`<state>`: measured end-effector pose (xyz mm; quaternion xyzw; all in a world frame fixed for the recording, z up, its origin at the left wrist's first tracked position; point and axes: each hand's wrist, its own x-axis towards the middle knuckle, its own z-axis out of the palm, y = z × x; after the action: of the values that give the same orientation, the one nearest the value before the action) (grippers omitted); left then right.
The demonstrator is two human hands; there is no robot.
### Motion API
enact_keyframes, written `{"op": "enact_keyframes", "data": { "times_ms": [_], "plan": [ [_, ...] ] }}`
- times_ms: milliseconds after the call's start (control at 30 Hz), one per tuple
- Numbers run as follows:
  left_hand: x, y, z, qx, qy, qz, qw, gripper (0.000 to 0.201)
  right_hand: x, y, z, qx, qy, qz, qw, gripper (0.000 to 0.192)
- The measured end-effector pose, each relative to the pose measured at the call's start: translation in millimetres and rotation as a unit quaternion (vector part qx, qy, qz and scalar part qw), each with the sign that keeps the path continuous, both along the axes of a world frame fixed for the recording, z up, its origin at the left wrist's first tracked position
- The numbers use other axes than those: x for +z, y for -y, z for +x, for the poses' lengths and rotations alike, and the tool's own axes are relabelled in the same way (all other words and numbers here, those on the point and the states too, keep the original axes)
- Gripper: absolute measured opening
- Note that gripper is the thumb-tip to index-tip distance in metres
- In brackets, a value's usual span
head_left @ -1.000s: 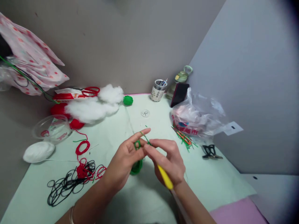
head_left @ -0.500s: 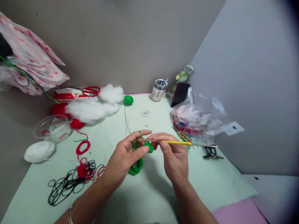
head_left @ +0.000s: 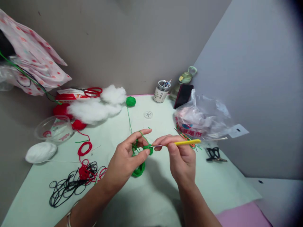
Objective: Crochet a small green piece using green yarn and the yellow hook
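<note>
A small green crochet piece (head_left: 148, 149) is pinched between thumb and fingers of the left hand (head_left: 126, 160), above the middle of the pale green table cover (head_left: 213, 186). A crochet hook (head_left: 187, 142) with a yellow handle is gripped by the closed fingers of the right hand (head_left: 182, 157), its metal tip laid into the piece. Green yarn (head_left: 129, 118) is led from the left forefinger back to a green yarn ball (head_left: 130, 101) near the wall; a loose green coil (head_left: 139, 170) lies under the left hand.

To the left are found white stuffing (head_left: 94, 107), red-handled scissors (head_left: 91, 92), a clear plastic cup (head_left: 53, 129), a white yarn ball (head_left: 40, 152) and tangled black and red cord (head_left: 71, 184). To the right lie a plastic bag (head_left: 201, 119), a tin (head_left: 162, 91) and a black clip (head_left: 214, 154). Nothing is set between the hands and the piece.

Compared with half a second ago, the hook is seen tilted slightly upward at its far end, and the right hand has shifted a little to the right.
</note>
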<state>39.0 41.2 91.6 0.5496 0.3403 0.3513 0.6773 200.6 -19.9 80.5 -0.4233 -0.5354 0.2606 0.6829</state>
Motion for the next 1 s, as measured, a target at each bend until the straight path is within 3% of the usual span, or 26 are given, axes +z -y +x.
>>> {"op": "enact_keyframes", "data": {
  "times_ms": [100, 233, 300, 367, 433, 533, 600, 700, 767, 867, 933, 1000],
  "plan": [
    [2.7, 1, 2, 0.041, -0.042, 0.054, 0.997, 0.043, 2.2, 3, -2, -0.048, 0.162, 0.057, 0.984, 0.022],
    [4.0, 3, 5, 0.09, -0.06, 0.1, 0.989, 0.041, -3.0, 3, -5, -0.122, 0.363, 0.139, 0.913, 0.024],
    [3.5, 4, 6, 0.084, -0.043, 0.071, 0.993, 0.047, -7.3, 3, -7, -0.162, 0.419, 0.15, 0.881, 0.025],
    [2.6, 4, 6, 0.047, 0.014, -0.012, 0.999, 0.055, -10.2, 5, -8, -0.186, 0.448, 0.152, 0.862, 0.026],
    [1.9, 3, 6, -0.016, 0.096, -0.13, 0.987, 0.06, -10.5, 6, -8, -0.185, 0.422, 0.15, 0.875, 0.027],
    [2.0, -1, 4, -0.076, 0.168, -0.244, 0.952, 0.059, -7.2, 6, -7, -0.142, 0.233, 0.12, 0.955, 0.024],
    [2.3, -3, 3, -0.07, 0.173, -0.24, 0.953, 0.051, -4.5, 2, -6, -0.093, 0.07, 0.083, 0.99, 0.023],
    [0.5, -3, 2, -0.055, 0.154, -0.177, 0.971, 0.042, -2.4, -3, -5, -0.022, -0.045, 0.037, 0.998, 0.02],
    [-2.5, -1, 3, -0.051, 0.135, -0.135, 0.98, 0.038, -2.1, -5, -5, -0.006, -0.03, 0.017, 0.999, 0.018],
    [-6.8, 3, 6, -0.014, 0.11, -0.099, 0.989, 0.039, -3.4, -3, -7, -0.033, 0.039, 0.016, 0.999, 0.019],
    [-7.5, 5, 9, 0.007, 0.116, -0.114, 0.987, 0.045, -5.9, 0, -10, -0.073, 0.12, 0.036, 0.989, 0.023],
    [-6.3, 7, 11, 0.0, 0.146, -0.17, 0.974, 0.049, -8.9, 2, -13, -0.123, 0.228, 0.076, 0.963, 0.031]
  ]
}}
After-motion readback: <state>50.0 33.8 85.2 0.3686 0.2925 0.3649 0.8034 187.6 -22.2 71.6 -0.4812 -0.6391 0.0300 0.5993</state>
